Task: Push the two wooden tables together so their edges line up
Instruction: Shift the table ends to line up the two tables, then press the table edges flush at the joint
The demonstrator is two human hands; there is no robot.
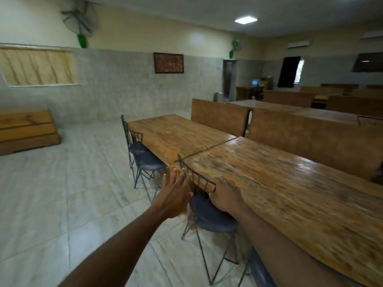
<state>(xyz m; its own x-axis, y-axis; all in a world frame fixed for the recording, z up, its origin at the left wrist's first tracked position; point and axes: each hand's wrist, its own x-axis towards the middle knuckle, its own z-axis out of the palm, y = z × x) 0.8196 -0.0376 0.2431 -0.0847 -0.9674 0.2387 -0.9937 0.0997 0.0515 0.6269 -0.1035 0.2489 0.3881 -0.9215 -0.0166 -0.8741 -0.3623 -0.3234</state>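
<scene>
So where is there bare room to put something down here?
Both tabletops are bare: the far table up to the seam, the near table beyond the right hand. It is crowded along the near edge, where the wire chairs and left hand sit.

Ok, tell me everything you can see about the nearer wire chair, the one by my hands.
The nearer chair has a thin dark metal wire frame, a low backrest of vertical bars, a round dark blue-grey padded seat and splayed hairpin-style legs on the tiled floor. It stands upright, pushed against the long side of the near wooden table. The right hand rests on its backrest top; the left hand, fingers spread, is beside the backrest's other end, contact unclear.
</scene>
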